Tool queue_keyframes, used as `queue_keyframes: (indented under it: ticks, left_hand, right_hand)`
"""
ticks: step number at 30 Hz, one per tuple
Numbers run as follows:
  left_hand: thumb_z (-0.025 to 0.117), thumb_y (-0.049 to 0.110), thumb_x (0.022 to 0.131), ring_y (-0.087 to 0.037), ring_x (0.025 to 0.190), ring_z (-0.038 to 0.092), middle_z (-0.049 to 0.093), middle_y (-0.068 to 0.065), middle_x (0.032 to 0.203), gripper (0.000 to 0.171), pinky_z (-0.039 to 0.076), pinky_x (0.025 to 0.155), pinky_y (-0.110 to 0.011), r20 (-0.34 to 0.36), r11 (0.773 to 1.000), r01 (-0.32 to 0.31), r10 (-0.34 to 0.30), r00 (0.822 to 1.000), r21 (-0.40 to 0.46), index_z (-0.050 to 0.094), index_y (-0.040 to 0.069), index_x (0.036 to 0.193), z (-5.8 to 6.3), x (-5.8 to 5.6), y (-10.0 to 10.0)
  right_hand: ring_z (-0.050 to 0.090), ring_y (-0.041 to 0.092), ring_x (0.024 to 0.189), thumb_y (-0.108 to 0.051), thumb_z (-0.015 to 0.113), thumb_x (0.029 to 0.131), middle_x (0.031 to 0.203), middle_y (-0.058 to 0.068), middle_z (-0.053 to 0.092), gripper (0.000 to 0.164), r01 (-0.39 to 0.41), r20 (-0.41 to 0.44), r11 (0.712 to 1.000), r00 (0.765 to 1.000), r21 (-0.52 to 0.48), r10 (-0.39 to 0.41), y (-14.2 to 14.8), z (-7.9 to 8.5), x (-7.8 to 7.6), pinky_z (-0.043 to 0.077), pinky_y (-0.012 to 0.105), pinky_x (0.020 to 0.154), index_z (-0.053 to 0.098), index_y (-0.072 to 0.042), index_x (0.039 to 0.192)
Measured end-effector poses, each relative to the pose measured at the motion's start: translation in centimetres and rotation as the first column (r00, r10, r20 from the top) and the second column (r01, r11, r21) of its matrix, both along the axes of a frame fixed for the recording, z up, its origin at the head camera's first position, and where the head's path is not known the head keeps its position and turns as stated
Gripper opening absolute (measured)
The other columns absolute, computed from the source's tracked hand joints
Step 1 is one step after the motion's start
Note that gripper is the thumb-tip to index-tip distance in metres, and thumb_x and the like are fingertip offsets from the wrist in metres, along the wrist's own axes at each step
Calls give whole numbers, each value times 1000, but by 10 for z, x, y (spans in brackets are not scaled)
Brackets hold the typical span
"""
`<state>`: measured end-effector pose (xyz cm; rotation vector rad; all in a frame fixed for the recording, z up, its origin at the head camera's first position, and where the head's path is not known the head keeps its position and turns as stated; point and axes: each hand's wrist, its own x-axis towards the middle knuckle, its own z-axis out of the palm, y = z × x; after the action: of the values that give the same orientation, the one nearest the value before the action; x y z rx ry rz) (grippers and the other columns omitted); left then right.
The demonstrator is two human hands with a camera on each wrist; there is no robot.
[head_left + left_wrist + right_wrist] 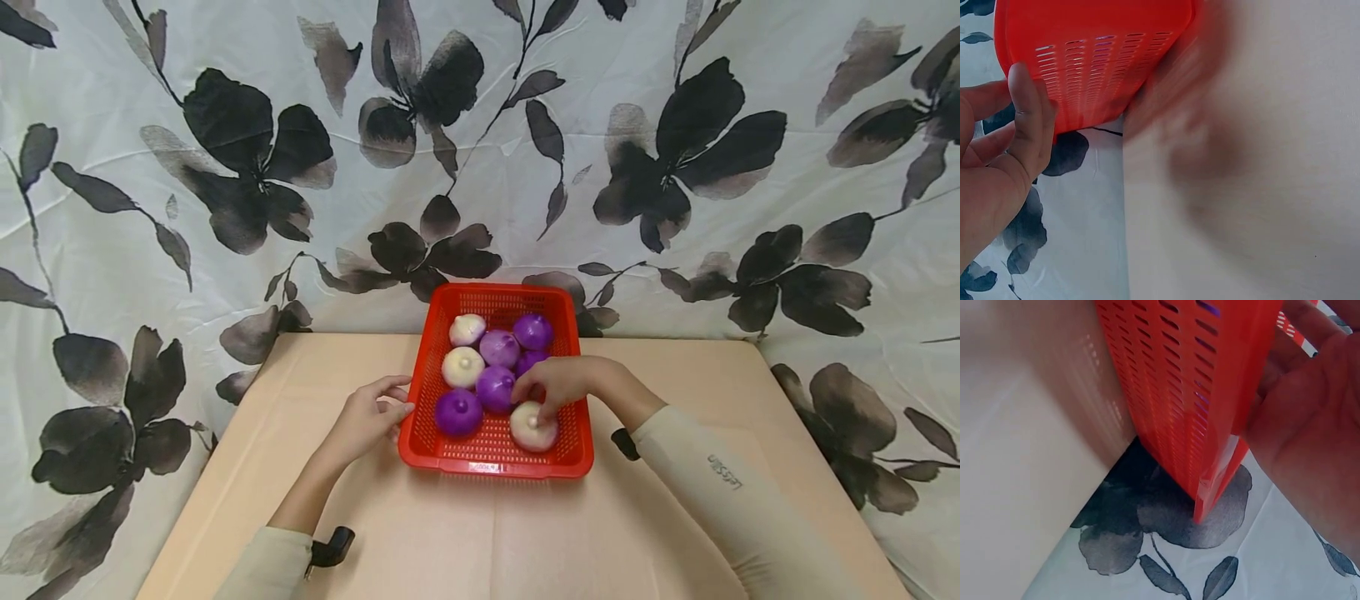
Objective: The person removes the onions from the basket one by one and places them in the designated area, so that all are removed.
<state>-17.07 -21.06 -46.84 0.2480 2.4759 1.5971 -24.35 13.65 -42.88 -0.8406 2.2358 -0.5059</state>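
A red plastic basket (495, 467) holds several purple onions (459, 412) and three white onions (462, 367). My right hand (558, 382) reaches over the basket's right side. Its thumb and fingers are bent down onto the white onion (534, 433) at the front right, gripping its upper part. In the right wrist view the palm (1316, 425) lies over the rim, and the fingertips are hidden behind the wall. At the left side, my left hand (375, 412) touches the basket's rim with loosely bent fingers. The left wrist view shows those fingers (1025, 106) against the outer wall.
The basket stands on a pale wooden table (450, 542), close to its back edge. Behind the table hangs a white cloth (525, 233) with dark printed flowers. Dark straps with a small device (333, 547) sit at the wrists.
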Motion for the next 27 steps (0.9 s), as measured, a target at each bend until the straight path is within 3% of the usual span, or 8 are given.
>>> queue_keyframes:
  ticks: [10, 27]
  left_hand:
    - [70, 4, 96, -19, 63, 65, 65, -22, 108, 50, 63, 58, -47, 8, 1000, -8, 8, 1000, 2, 55, -1, 143, -3, -2, 0]
    - [69, -1, 95, -16, 56, 62, 66, -21, 98, 50, 61, 52, -32, 21, 1000, 5, -6, 1000, 23, 54, -4, 143, -3, -1, 0]
  right_hand:
    - [59, 22, 117, -18, 83, 87, 125, 0, 68, 47, 23, -27, 999, 999, 36, -22, -5, -6, 4, 49, 41, 111, 70, -16, 131]
    - [57, 17, 108, -16, 90, 77, 111, -7, 66, 48, 78, -8, 988, 997, 137, -77, -15, -12, 11, 55, 40, 103, 72, -25, 120]
